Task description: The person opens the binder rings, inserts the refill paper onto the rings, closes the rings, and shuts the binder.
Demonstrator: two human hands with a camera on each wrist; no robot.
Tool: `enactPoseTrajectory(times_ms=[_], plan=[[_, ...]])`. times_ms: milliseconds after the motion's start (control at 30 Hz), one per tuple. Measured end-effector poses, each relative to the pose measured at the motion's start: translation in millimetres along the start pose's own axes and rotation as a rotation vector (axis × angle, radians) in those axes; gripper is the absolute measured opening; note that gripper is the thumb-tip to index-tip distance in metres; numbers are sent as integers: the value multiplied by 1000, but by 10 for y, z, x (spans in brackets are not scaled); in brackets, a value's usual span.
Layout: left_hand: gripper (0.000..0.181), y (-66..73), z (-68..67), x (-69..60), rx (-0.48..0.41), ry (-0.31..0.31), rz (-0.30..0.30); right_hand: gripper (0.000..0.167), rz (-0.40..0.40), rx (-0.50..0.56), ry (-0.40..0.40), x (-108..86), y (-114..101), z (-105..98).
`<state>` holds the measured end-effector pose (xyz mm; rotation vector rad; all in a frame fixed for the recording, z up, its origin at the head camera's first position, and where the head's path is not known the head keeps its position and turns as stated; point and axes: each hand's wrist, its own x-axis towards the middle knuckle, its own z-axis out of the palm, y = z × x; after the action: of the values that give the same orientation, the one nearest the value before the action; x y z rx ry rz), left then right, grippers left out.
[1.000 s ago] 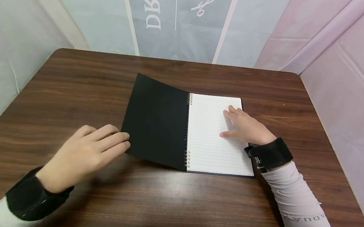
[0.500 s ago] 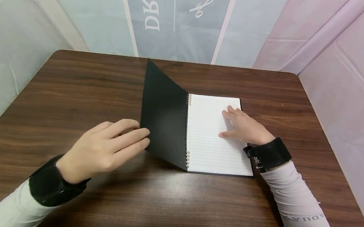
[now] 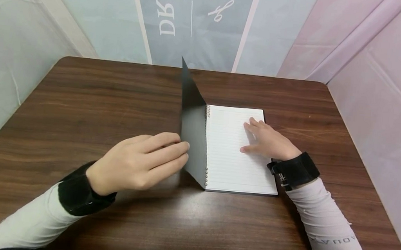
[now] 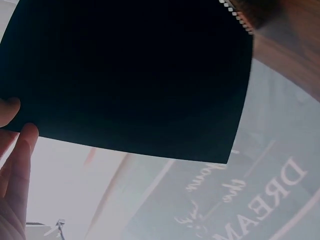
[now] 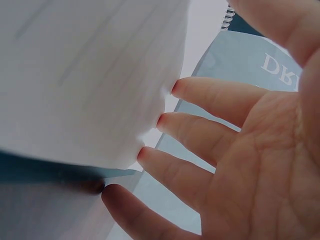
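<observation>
A spiral notebook (image 3: pixel 226 162) lies on the table, its lined white page facing up. Its black front cover (image 3: pixel 194 136) stands raised on the left, nearly upright at the coil binding. My left hand (image 3: pixel 141 161) pinches the outer edge of that cover near its lower corner; in the left wrist view the thumb and a finger grip the dark cover (image 4: pixel 130 85). My right hand (image 3: pixel 270 140) rests on the right part of the page with fingers spread. In the right wrist view the fingertips (image 5: pixel 167 120) press against the paper (image 5: pixel 95 75).
The notebook lies on a dark wood-grain table (image 3: pixel 100 101). A pale printed cloth (image 3: pixel 194 26) hangs behind the far edge, with further cloth walls on the left and right. Both wrists wear black straps.
My left hand has moved right, swinging the cover up from lying almost flat to nearly upright. My right hand stays in place on the page.
</observation>
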<state>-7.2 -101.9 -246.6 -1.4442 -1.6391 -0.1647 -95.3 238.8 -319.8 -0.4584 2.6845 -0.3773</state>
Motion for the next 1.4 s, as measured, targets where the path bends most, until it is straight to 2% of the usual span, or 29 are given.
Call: enactPoseTrajectory(times_ms=[333,667,867,967,1400], plan=[[12,-10,245,140,-11,28,87,86,-22,-10,20,18,5,7],[10,16,441,255,-1,51,137,87,5,8,8,22,19,5],[9,22,571,338,-5,123,177,86,-12,8,24,14,29,22],[9,26,617,364,-10,152,191,85,-35,1,39,8,26,30],[8,44,776,465,-18,173,236,81,-81,12,49,13,-3,-3]])
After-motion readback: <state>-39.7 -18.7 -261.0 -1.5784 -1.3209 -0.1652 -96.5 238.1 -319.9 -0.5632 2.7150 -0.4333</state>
